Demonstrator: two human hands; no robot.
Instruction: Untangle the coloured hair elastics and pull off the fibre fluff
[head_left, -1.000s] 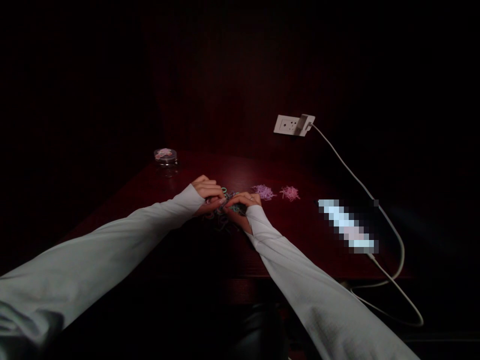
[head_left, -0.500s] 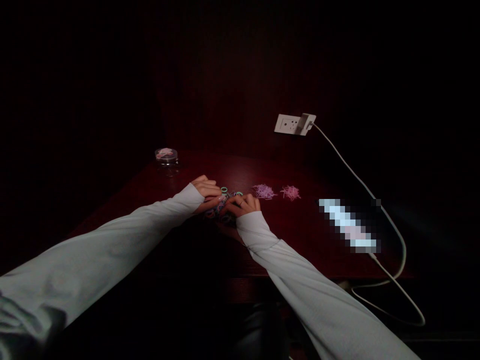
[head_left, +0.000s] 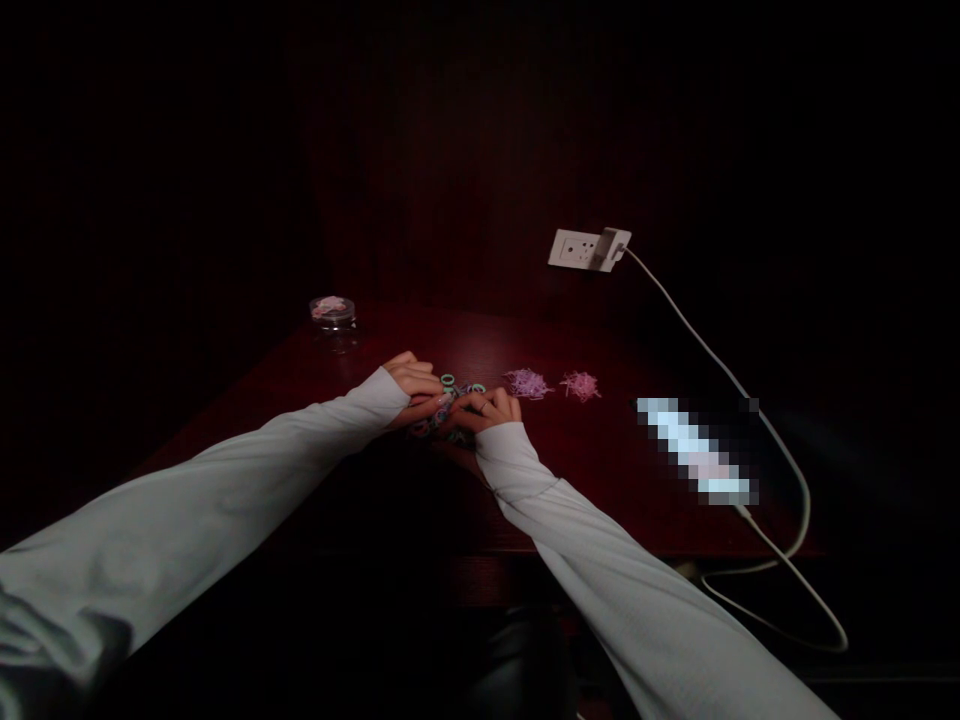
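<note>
Between my hands, a pile of small coloured elastic hair bands [head_left: 448, 380] lies on the dark red table; green and purple loops show. My left hand [head_left: 414, 384] rests at the pile's left side, its fingers bent and pinched over the bands. From the right, my right hand [head_left: 489, 408], with a ring on one finger, curls its fingers down into the same bands. Dim light and the fingers hide which bands each hand grips.
Beyond my right hand lie a purple heap of thin bands [head_left: 528, 383] and a pink heap [head_left: 580, 386]. A clear round tub [head_left: 332, 312] stands back left. At right are a blurred-out phone [head_left: 694, 450], its white cable [head_left: 697, 330] and a wall socket [head_left: 576, 249].
My right hand has turned and shifted slightly left and nearer to me, its fingers curling lower into the bands. More green loops show behind it. My left hand has barely moved.
</note>
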